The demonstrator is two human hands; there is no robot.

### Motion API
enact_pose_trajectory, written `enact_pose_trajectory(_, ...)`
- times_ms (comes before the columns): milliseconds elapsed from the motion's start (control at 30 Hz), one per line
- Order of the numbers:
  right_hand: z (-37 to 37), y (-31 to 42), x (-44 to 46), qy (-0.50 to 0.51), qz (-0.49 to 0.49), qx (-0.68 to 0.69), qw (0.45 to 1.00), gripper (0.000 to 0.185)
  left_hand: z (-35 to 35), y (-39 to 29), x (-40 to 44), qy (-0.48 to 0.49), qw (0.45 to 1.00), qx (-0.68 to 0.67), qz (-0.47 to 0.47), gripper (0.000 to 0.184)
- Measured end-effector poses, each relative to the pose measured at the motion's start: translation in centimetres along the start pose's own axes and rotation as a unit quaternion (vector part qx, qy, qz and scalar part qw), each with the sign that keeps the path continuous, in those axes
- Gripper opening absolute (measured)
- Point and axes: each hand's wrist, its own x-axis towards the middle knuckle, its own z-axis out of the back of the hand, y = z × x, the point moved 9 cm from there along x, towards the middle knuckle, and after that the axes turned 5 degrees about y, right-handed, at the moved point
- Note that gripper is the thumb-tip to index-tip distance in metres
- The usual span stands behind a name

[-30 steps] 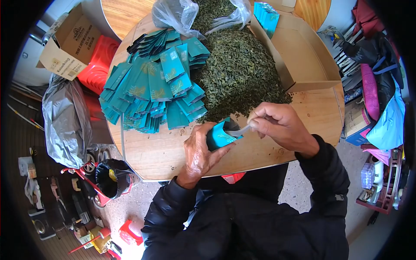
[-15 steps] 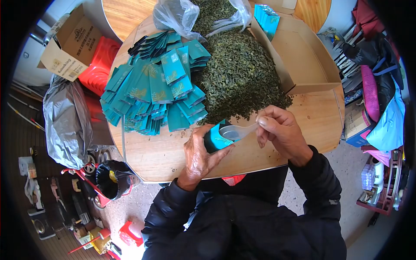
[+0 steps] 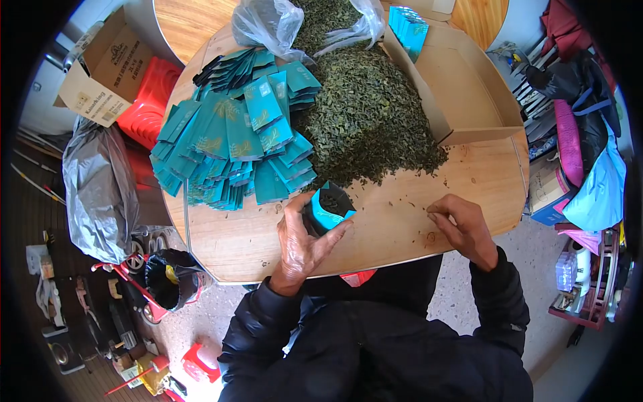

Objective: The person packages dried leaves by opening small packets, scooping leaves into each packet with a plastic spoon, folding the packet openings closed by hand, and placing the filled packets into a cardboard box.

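My left hand (image 3: 299, 244) is wrapped round an upright, open teal packet (image 3: 331, 206) with dark tea leaves inside. Over the table's right front part is my right hand (image 3: 463, 230), thumb and forefinger together; whatever they may hold cannot be made out. The pale spoon is not visible. Beyond the packet lies a large heap of dried tea leaves (image 3: 372, 107), partly in a clear plastic bag (image 3: 268, 27). Left of the heap, many flat teal packets (image 3: 224, 130) are fanned out in an overlapping pile.
An open cardboard tray (image 3: 469, 84) stands at the table's right back, with upright teal packets (image 3: 407, 32) at its left end. Loose leaf bits dot the wooden table (image 3: 395, 231). Left of the table are a cardboard box (image 3: 107, 74), red stools (image 3: 151, 100) and a black-lined bin (image 3: 171, 278).
My right hand has moved away from the packet, right and slightly down. The spoon that was in the packet's mouth is out of sight, and tea leaves now show inside the opening.
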Motion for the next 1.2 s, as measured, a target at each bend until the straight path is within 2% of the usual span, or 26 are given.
enact_pose_trajectory(133,0.0,-2.1,-2.6,0.013,-0.005,0.004,1.0,0.007,-0.1,0.2,-0.1,0.017,0.999,-0.037,0.018,0.076)
enact_pose_trajectory(200,0.1,-3.7,-3.5,0.028,-0.059,0.055,0.996,0.006,-0.5,0.1,-0.1,0.039,0.998,-0.039,0.018,0.075)
enact_pose_trajectory(233,0.3,-3.9,-3.5,0.026,-0.062,0.055,0.996,0.006,-0.3,-0.2,0.1,0.022,0.999,-0.031,0.013,0.076)
enact_pose_trajectory(300,0.4,-5.9,-2.6,0.06,-0.137,0.051,0.987,0.008,-0.2,-0.4,0.2,0.006,1.0,-0.021,0.006,0.077)
enact_pose_trajectory(333,0.5,-6.2,-1.8,0.059,-0.136,0.053,0.988,0.008,-0.2,-0.1,0.1,0.007,1.0,-0.016,0.014,0.077)
enact_pose_trajectory(467,0.7,-6.8,2.0,0.007,-0.096,0.076,0.992,0.007,0.0,0.1,-0.1,0.004,0.999,-0.004,0.033,0.077)
enact_pose_trajectory(533,1.4,-5.4,3.1,-0.044,-0.013,0.039,0.998,0.007,0.0,0.2,-0.1,0.001,1.0,-0.003,0.031,0.077)
enact_pose_trajectory(567,1.3,-5.3,3.1,-0.044,-0.012,0.04,0.998,0.007,0.1,0.2,-0.1,-0.004,1.0,-0.003,0.029,0.077)
enact_pose_trajectory(667,1.4,-4.5,2.0,-0.056,0.024,-0.004,0.998,0.012,-0.3,0.1,-0.2,0.025,0.999,-0.02,0.027,0.075)
enact_pose_trajectory(733,1.2,-3.7,1.0,-0.069,0.084,-0.097,0.989,0.017,-0.4,0.0,-0.2,0.03,0.999,-0.029,0.031,0.075)
enact_pose_trajectory(1000,0.2,-4.2,1.3,-0.057,0.089,-0.16,0.982,0.024,-0.9,-1.8,0.6,0.018,0.998,-0.057,-0.005,0.076)
enact_pose_trajectory(1200,1.1,0.3,1.0,-0.095,0.115,-0.225,0.963,0.036,-1.4,-3.2,1.2,0.013,0.999,-0.041,-0.01,0.079)
